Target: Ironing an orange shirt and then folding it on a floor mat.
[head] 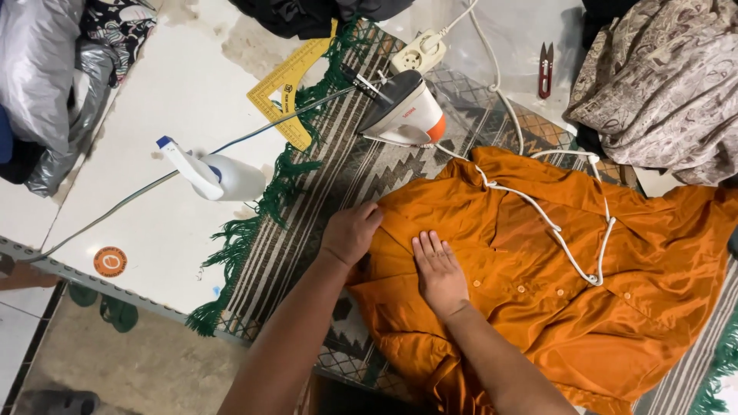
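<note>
The left hand [351, 232] has its grip curled closed on the edge of the orange shirt [553, 284], fingers tucked over a fold of cloth near the collar. The right hand [438, 269] lies flat just beside it, fingers spread and pressed palm-down on the fabric, pinching nothing.

The shirt is the landmark: it lies spread, buttons showing, on a patterned mat with green fringe [307, 215] that covers the white desk [177, 100]. Up and to the right of the shirt, a heap of grey paisley cloth [661, 84] touches its far edge. Well to the shirt's left, at the desk's corner, sits a bundle of silvery fabric [46, 84]. Just above the shirt's collar an iron [403, 111], white with an orange tip, rests on the mat, and its white cord [561, 230] loops across the shirt's front. Left of the shirt, off the mat, a white spray bottle [223, 175] lies on its side. Beyond the iron are a yellow set square [288, 84], a white power socket [419, 52], and, farther right, small red thread snips [545, 71].
</note>
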